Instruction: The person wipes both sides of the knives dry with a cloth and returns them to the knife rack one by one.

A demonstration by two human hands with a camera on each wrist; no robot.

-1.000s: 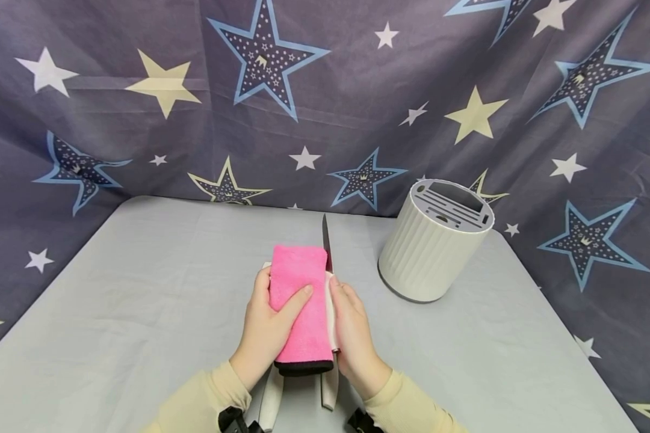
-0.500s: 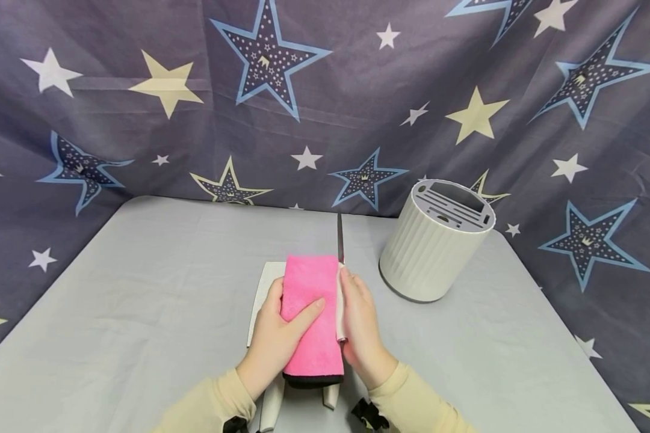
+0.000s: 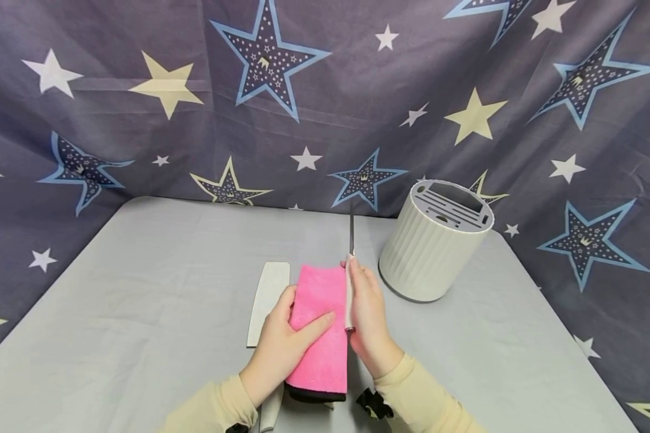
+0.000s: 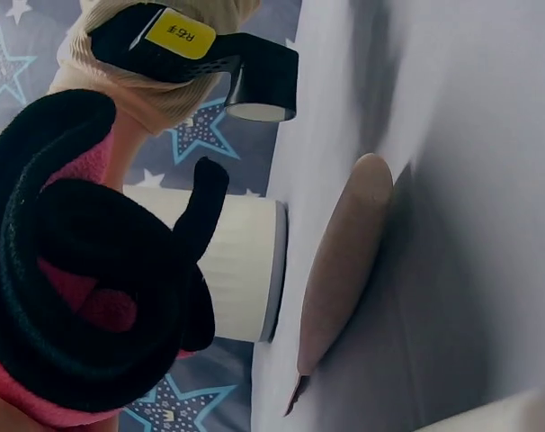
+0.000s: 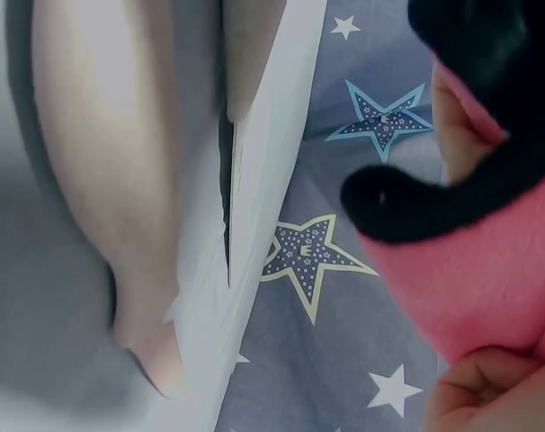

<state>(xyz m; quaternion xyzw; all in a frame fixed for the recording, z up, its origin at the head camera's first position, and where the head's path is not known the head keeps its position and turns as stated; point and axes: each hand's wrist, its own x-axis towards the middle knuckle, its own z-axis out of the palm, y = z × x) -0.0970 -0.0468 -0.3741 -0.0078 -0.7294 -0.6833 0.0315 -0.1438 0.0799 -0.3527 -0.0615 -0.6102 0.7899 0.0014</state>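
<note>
My left hand (image 3: 284, 340) grips a rolled pink cloth (image 3: 322, 331) with a black edge, thumb laid across its front. My right hand (image 3: 371, 313) holds a knife by its white handle (image 3: 349, 294), right at the cloth's right side; the thin blade (image 3: 352, 231) points away toward the backdrop. From the left wrist side, the cloth's black edge (image 4: 102, 202) shows as a loose coil. Beside my left hand, a broad white cleaver (image 3: 269, 300) lies on the table. Another knife (image 4: 344, 261) lies below the cloth, mostly hidden in the head view.
A cream ribbed knife block (image 3: 430, 252) with a slotted grey top stands to the right, beyond my right hand. The grey-covered table (image 3: 157, 300) ends at a dark star-patterned curtain (image 3: 325, 132). A black wrist camera (image 4: 263, 76) is strapped by the right sleeve.
Both hands have shifted rightward with the cloth and the knife. The cloth has come lower in view, uncovering the cleaver's blade, while the knife has moved slightly farther away.
</note>
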